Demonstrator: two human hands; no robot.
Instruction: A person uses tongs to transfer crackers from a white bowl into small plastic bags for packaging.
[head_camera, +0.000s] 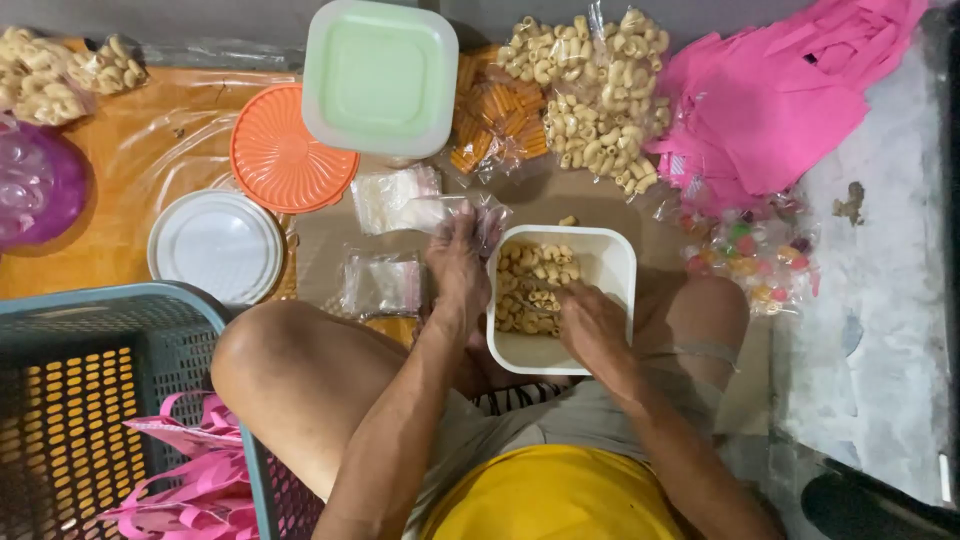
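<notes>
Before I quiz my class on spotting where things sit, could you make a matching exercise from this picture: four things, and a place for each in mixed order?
Things:
1. orange lid
2. pink bags
3. basket
4. right hand

Places:
A. lower left, beside the knee
B. inside the white tub of snacks
C. upper right, on the floor
D. between the green lid and the white lid

Pairs: 1-D, 2-C, 3-A, 4-B
</notes>
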